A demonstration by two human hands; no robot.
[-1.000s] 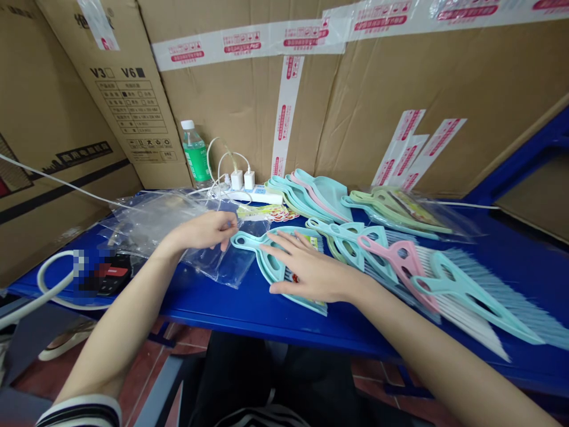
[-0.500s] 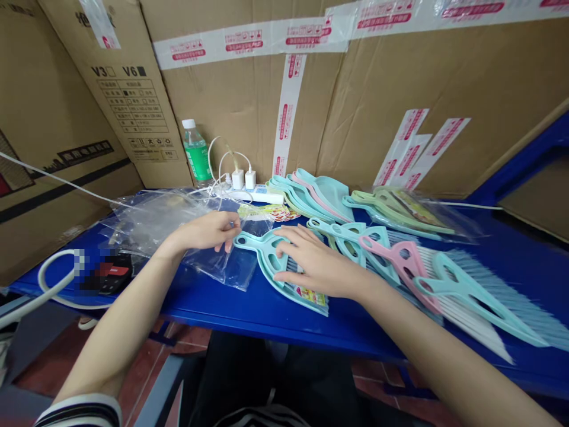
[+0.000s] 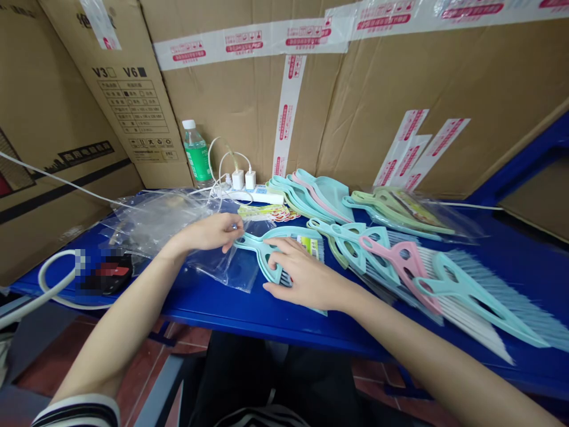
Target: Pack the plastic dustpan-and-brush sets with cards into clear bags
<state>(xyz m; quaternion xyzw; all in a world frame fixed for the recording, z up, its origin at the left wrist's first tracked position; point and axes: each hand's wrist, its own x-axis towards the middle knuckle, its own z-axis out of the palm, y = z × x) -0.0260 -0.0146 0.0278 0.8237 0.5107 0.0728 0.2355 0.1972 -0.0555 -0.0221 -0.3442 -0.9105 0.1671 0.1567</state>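
A light-blue dustpan [image 3: 260,265] lies on the table with a matching hand brush nested in it and a yellow-green printed card [image 3: 310,244] on top. My right hand [image 3: 306,274] is over the set, its fingers bent onto the brush and its thumb by the near edge; the hand covers much of the set. At the handle end, my left hand [image 3: 213,231] has its fingers curled in a pinch. A shiny bit of clear plastic bag [image 3: 231,270] shows at those fingertips. The bag lies beneath that hand, touching the handle end.
Several blue and pink hand brushes [image 3: 402,261] fan out on the right. Behind stand stacked dustpans [image 3: 326,193] and bagged green sets [image 3: 400,210]. A bottle [image 3: 197,157], a power strip [image 3: 262,194], printed cards [image 3: 269,212] and a blurred black object [image 3: 118,273] are also on the blue table [image 3: 200,311].
My right hand has slid toward me and a little left over the dustpan set, uncovering the card's far part. My left hand and the bag edge have shifted slightly right.
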